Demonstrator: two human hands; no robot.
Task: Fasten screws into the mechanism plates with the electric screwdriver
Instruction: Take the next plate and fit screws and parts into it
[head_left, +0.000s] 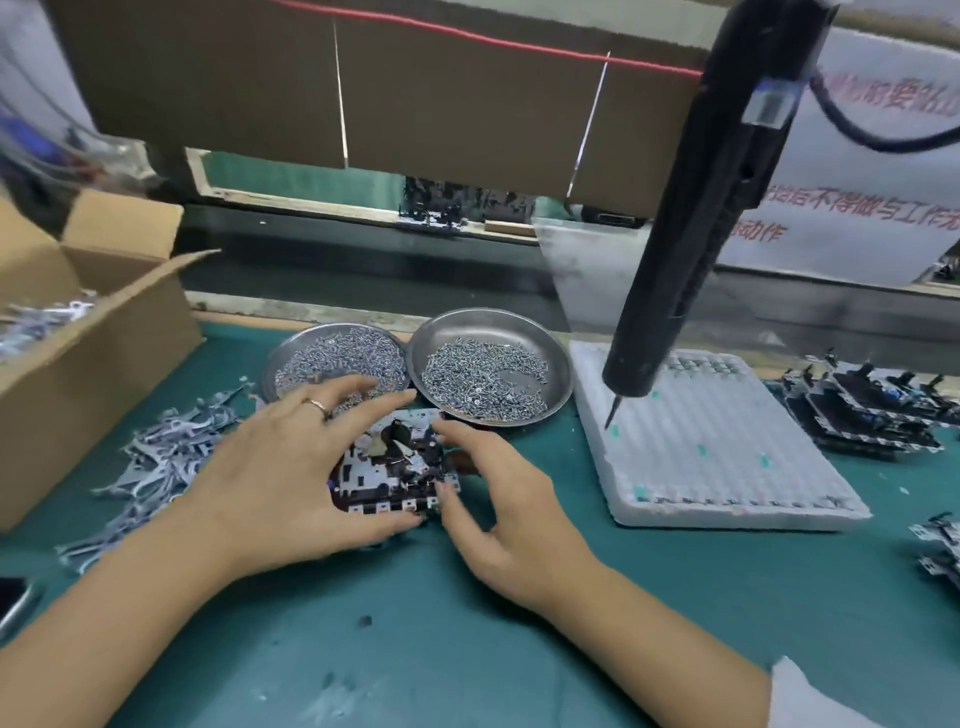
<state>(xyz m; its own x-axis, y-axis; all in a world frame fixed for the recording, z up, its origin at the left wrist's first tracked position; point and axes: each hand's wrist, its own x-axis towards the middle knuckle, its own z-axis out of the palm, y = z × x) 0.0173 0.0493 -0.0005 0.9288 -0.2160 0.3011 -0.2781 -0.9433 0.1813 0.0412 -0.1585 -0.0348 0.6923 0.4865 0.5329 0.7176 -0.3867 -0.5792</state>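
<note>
Green bench mat (519, 649) carries one mechanism plate (395, 467) near its middle, before two screw dishes (488, 364). Left hand (291, 467) and right hand (498, 509) flank it, fingers extended, touching its edges. Electric screwdriver (691, 249) hangs unheld. Fastening not begun on this plate; more plates (862, 410) wait at the right edge.

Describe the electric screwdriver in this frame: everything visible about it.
The long black, plastic-looking electric screwdriver hangs tilted at right, its top cut off by the frame edge. A clear block is clipped near its top, where a black cable loops away. Its thin bit points down over the white foam tray; contact is unclear. Neither hand holds it.
</note>
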